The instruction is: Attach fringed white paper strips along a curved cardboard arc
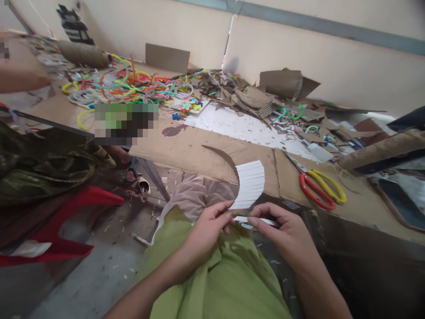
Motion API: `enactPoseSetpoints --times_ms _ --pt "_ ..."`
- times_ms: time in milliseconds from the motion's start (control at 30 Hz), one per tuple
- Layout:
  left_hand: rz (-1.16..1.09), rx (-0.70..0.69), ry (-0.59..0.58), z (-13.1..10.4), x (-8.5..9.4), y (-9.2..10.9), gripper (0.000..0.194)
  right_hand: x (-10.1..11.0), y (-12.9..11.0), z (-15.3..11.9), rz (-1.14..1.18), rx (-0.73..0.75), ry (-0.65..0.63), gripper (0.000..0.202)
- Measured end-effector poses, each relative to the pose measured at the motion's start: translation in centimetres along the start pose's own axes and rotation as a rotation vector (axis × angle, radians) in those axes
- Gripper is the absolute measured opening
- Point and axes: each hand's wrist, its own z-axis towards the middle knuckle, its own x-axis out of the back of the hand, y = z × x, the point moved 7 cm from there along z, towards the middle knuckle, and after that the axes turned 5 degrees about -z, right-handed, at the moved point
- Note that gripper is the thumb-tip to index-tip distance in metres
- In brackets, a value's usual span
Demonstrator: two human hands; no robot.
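A curved, crescent-shaped piece of cardboard (pixel 222 155) stands out above my left hand (pixel 212 221), its thin tip pointing up and left. White paper strips (pixel 250 184) lie side by side across its lower part, like a fan. My left hand is closed around the lower end, with thumb and fingers pinching near the last strip. A narrow white paper strip (pixel 241 219) runs between the two hands. Pinched on its right part is my right hand (pixel 277 223), just below the fan. Both hands are over my lap.
Scissors (pixel 318 188) with red and yellow handles lie on the cardboard-covered table (pixel 186 153). Colourful pipe cleaners (pixel 133 88) and cardboard scraps (pixel 245 97) are heaped behind. A phone (pixel 400 201) rests at the right. Another person's arm (pixel 20 66) and a red chair (pixel 76 221) are at left.
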Motion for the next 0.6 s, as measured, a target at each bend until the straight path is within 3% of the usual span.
enactPoseSetpoints --times_ms 600 --pt "-0.077 0.036 0.020 -0.4 -0.1 0.0 0.043 -1.1 0.0 0.9 -0.222 0.079 0.015 0.017"
